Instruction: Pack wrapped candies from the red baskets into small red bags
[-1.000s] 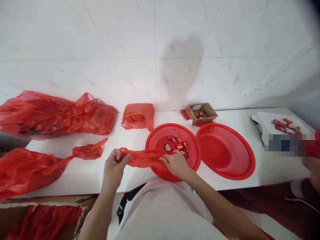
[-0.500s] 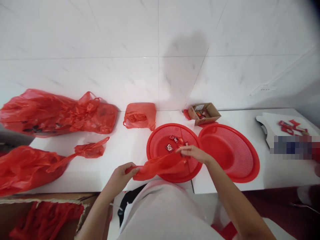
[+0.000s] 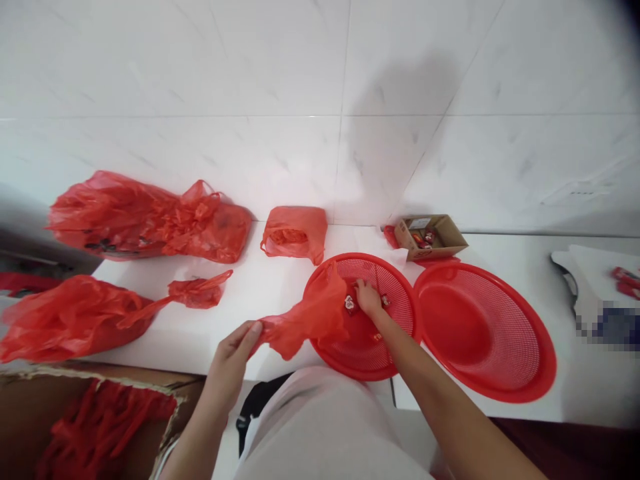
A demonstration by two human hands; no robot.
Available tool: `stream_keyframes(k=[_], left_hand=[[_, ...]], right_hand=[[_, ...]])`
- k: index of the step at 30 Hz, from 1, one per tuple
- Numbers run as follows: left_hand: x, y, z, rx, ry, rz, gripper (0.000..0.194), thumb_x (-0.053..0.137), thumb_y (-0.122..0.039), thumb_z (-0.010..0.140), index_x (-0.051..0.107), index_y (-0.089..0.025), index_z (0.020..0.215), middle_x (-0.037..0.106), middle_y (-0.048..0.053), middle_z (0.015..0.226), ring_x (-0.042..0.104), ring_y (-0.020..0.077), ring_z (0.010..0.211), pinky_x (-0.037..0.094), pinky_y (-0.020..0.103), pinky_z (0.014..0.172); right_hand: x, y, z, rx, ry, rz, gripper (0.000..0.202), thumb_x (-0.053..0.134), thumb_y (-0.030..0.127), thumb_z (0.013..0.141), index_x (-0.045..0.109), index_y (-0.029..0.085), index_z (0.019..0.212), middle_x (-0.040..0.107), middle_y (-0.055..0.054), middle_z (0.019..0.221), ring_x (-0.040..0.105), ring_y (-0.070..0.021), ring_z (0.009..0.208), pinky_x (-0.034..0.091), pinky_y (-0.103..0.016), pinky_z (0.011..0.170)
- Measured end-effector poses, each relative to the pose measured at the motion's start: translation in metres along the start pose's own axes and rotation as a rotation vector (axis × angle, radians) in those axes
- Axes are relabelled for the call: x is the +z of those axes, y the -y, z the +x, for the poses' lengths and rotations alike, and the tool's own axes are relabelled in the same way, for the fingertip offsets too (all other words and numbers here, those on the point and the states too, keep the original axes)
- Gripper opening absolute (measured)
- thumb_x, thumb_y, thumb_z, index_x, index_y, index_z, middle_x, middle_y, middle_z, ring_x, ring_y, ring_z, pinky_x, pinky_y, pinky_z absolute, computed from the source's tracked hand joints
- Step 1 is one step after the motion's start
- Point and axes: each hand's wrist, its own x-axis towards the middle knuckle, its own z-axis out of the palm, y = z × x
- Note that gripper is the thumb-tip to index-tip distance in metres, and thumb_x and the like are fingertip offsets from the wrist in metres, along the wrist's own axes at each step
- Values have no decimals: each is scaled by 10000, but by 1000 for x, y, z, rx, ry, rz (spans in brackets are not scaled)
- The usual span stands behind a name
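Observation:
My left hand point(image 3: 235, 357) pinches one end of a red plastic bag point(image 3: 310, 313). The bag stretches out to the right, its loose end draped over the near left part of a red mesh basket point(image 3: 414, 333). Down inside that basket, my right hand point(image 3: 369, 298) has its fingers curled onto the small wrapped candies, partly covering them. One candy point(image 3: 349, 304) shows just left of the fingers, and another candy point(image 3: 385, 301) lies to the right of the hand. Exactly how many candies the fingers grip is hidden.
A second red basket point(image 3: 460, 320) stands to the right. Behind are a small cardboard box point(image 3: 437, 252) with candies and a red bag bundle point(image 3: 313, 223). Filled red bags point(image 3: 110, 207) lie left, above a large carton point(image 3: 20, 393) of red bags. A white board point(image 3: 595, 287) is far right.
My right hand has let go of the bag's far end and reached down among the candies. The bag now hangs from my left hand alone. The view has shifted slightly right.

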Motion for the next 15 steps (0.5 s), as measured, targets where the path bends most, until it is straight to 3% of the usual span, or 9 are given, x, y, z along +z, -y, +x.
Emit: stream_keyframes(k=[2, 5, 8, 12, 15], left_hand=[[-5, 4, 6, -14, -96, -90, 360, 674, -513, 760, 714, -180, 891, 711, 49, 900, 620, 199, 889, 490, 301, 841], [1, 5, 12, -14, -97, -50, 401, 670, -522, 764, 727, -193, 985, 725, 62, 1021, 623, 215, 1005, 490, 291, 871], [18, 0, 13, 9, -36, 74, 439, 656, -539, 767, 735, -197, 1031, 726, 73, 1065, 623, 230, 1033, 506, 281, 822], [41, -5, 9, 52, 88, 81, 411, 653, -507, 783, 736, -203, 1046, 733, 72, 1049, 644, 235, 991, 521, 305, 819], [53, -1, 4, 59, 194, 71, 366, 642, -461, 809, 730, -215, 1064, 736, 63, 1037, 653, 229, 972, 516, 324, 857]], right_hand=[[-5, -3, 3, 93, -45, 152, 325, 509, 411, 941, 579, 154, 1127, 623, -70, 1069, 624, -165, 873, 540, -341, 747], [-19, -2, 0, 184, -76, 365, 466, 366, 575, 932, 589, 166, 919, 631, -46, 820, 555, -119, 588, 474, -260, 533], [-36, 12, -13, 211, -48, 662, 466, 426, 644, 860, 554, 202, 788, 610, -21, 725, 424, -79, 455, 378, -225, 436], [-51, 47, -40, 210, 104, 1201, 359, 525, 563, 837, 570, 210, 791, 614, -4, 765, 330, -58, 428, 302, -201, 395], [-52, 75, -59, 163, 197, 1304, 344, 482, 524, 879, 594, 206, 811, 607, -6, 786, 297, -63, 430, 305, -206, 395]])
